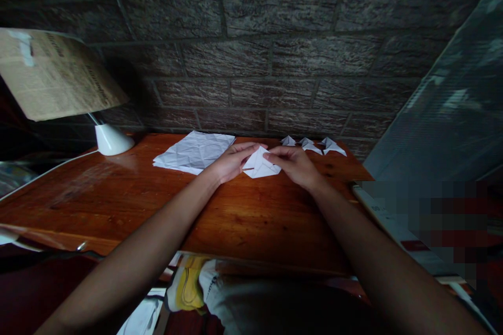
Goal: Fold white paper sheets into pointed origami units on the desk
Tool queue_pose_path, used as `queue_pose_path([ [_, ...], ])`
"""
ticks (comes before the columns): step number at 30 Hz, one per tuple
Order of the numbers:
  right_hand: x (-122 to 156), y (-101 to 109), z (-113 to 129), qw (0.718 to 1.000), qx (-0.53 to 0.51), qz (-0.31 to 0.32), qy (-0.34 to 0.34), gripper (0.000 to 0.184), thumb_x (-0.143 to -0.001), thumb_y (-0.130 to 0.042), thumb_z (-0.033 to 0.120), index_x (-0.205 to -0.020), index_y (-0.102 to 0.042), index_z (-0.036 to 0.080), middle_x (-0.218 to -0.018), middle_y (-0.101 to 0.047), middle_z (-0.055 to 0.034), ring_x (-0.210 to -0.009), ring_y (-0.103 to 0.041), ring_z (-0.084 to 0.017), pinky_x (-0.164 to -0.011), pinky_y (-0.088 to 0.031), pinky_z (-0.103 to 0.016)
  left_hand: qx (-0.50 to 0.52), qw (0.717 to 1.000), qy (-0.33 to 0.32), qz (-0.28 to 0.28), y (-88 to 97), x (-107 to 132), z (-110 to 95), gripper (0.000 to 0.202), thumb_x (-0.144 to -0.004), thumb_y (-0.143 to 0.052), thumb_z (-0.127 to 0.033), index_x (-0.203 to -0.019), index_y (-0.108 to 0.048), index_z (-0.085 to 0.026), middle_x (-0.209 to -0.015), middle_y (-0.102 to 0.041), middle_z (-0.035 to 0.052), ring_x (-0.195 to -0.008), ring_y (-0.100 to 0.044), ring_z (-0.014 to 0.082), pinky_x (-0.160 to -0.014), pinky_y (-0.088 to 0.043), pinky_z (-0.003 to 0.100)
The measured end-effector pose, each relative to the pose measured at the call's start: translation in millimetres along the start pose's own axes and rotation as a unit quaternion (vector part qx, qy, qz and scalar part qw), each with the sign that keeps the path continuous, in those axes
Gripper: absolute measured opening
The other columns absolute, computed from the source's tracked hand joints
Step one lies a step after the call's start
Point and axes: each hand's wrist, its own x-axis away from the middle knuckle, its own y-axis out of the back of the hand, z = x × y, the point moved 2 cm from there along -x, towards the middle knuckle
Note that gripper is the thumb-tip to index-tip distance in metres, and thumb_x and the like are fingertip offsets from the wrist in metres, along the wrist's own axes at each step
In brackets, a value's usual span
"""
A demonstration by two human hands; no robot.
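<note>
A folded piece of white paper (261, 166), roughly a pointed polygon with creases across it, is held up between my two hands over the table. My left hand (232, 161) grips its left edge, thumb near the top point and other fingers partly behind the sheet. On the opposite side, my right hand (293, 163) pinches the upper right part between thumb and fingers. Behind my left wrist lies a stack of creased white paper sheets (194, 151). Several small folded paper shapes, one of them at the right end (332, 146), sit in a row beyond my right hand.
The wooden table (118, 193) runs up to a dark brick wall (251, 57). At the left stands a lamp with a white base (113, 138) and a brown paper shade (58, 76), its cord trailing left. A grey translucent panel (436, 99) leans at the right.
</note>
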Motion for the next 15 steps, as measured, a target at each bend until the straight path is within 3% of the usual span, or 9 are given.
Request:
queue_pose_path([
  [7, 0.2, -0.9, -3.0, 1.000, 0.007, 0.013, 0.004, 0.030, -0.074, -0.074, 0.048, -0.080, -0.073, 0.019, -0.078, -0.071, -0.0010, -0.070, -0.059, -0.014, -0.069, -0.046, -0.029, -0.111, 0.991, -0.070, -0.014, 3.4, -0.9, -0.6, 0.037, -0.066, -0.083, -0.045, -0.086, -0.078, -0.015, -0.079, -0.074, 0.0046, -0.067, -0.061, 0.0137, -0.066, -0.045, 0.025],
  [15, -0.7, -2.0, -6.8, 1.000, 0.027, 0.000, 0.015, 0.031, -0.073, -0.074, 0.050, -0.078, -0.072, 0.019, -0.078, -0.070, -0.0018, -0.071, -0.059, -0.015, -0.069, -0.046, -0.030, -0.307, 0.928, -0.192, -0.080, -4.1, 3.1, -3.2, 0.039, -0.076, -0.071, -0.054, -0.081, -0.074, -0.015, -0.076, -0.071, 0.0034, -0.069, -0.058, 0.0149, -0.062, -0.043, 0.025],
])
